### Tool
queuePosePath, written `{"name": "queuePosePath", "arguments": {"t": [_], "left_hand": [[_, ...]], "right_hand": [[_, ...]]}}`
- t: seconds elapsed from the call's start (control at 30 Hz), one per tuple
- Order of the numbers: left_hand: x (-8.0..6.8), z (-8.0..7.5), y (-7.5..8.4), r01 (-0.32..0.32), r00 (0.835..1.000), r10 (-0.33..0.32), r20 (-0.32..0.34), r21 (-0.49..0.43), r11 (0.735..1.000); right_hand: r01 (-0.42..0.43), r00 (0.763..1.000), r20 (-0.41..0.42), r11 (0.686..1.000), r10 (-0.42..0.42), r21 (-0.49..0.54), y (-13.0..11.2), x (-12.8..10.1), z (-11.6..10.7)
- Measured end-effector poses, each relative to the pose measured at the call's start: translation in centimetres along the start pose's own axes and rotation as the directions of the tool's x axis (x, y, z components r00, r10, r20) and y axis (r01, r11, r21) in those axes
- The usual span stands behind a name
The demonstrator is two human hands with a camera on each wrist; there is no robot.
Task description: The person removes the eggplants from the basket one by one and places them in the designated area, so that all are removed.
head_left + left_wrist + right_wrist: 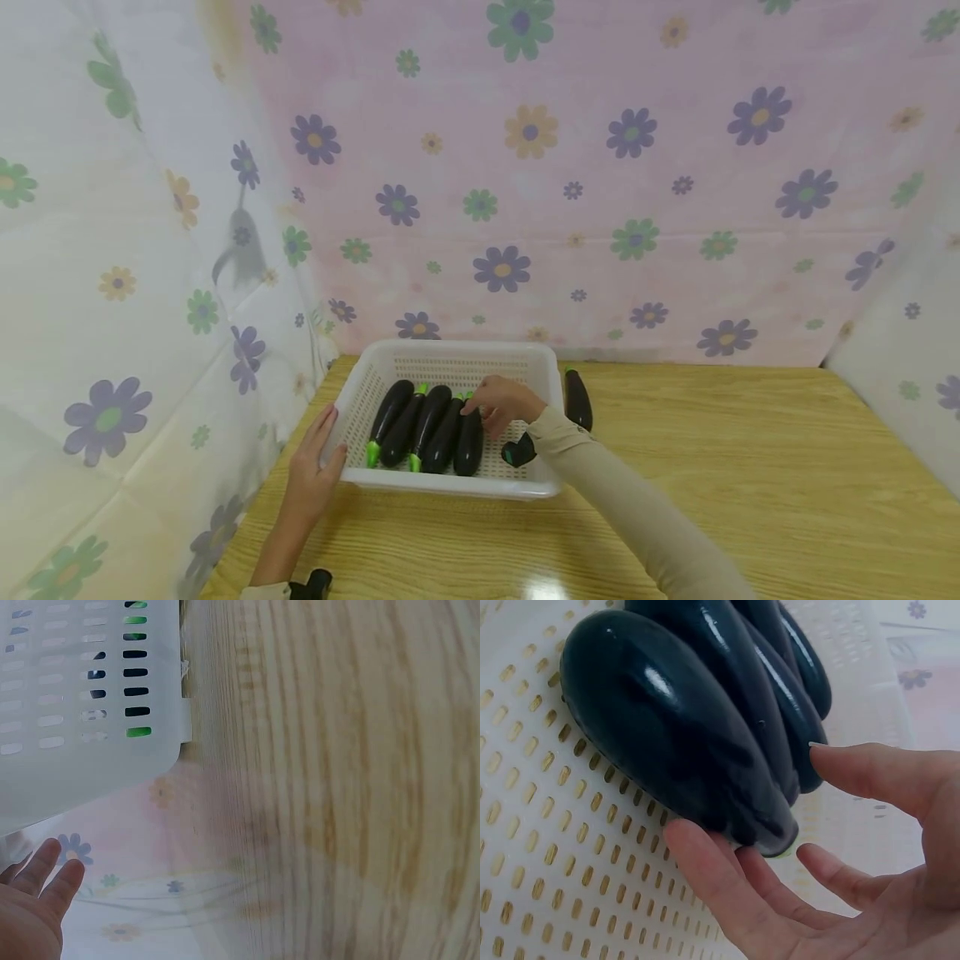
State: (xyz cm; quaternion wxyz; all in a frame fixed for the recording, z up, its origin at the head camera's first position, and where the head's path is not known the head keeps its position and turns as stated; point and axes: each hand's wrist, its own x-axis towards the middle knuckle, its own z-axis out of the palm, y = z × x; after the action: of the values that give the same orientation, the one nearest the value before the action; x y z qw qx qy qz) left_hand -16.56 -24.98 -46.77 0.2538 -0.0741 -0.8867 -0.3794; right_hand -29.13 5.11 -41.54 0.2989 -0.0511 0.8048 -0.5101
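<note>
A white perforated plastic basket (457, 483) holds several dark eggplants (430, 421) lying side by side, some with green stems toward the front, others toward the back. My left hand (309, 475) rests against the basket's left side near the front corner, its fingers extended in the left wrist view. Inside the basket, my right hand (504, 402) is by the stem end of the rightmost eggplant (468, 448). In the right wrist view, its fingertips meet that eggplant's narrow end from beside and below, while the thumb stands apart above.
Another eggplant (577, 402) lies on the wood-grain table (720, 467), just outside the basket's right wall. Flower-printed cloth (570, 183) hangs behind the table and on both sides. The basket stands at the table's left, close to the left cloth.
</note>
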Motion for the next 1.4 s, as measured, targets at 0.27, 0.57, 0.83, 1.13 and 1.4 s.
{"name": "queuePosePath", "arguments": {"t": [0.27,0.57,0.83,1.13,1.4], "left_hand": [[0.2,0.1,0.1,-0.015,1.000,0.015,-0.007,-0.016,1.000],[0.0,-0.3,0.0,-0.009,1.000,0.009,-0.015,0.015,1.000],[0.0,-0.5,0.0,-0.008,1.000,0.008,-0.003,0.009,1.000],[-0.1,0.0,0.3,-0.033,0.999,0.033,-0.021,0.001,0.999],[-0.1,-0.1,0.5,-0.025,0.999,0.025,-0.026,-0.007,1.000]], "right_hand": [[-0.052,0.995,-0.085,0.998,0.048,-0.046,0.0,0.7,1.3],[-0.027,0.990,-0.141,0.986,0.004,-0.164,-0.1,0.9,2.9],[-0.029,0.980,-0.201,0.990,0.001,-0.140,-0.3,1.1,3.5],[-0.015,0.988,-0.155,0.996,0.001,-0.092,-0.4,0.1,2.6],[0.084,0.995,-0.045,0.995,-0.086,-0.050,-0.9,-0.9,1.1]]}}
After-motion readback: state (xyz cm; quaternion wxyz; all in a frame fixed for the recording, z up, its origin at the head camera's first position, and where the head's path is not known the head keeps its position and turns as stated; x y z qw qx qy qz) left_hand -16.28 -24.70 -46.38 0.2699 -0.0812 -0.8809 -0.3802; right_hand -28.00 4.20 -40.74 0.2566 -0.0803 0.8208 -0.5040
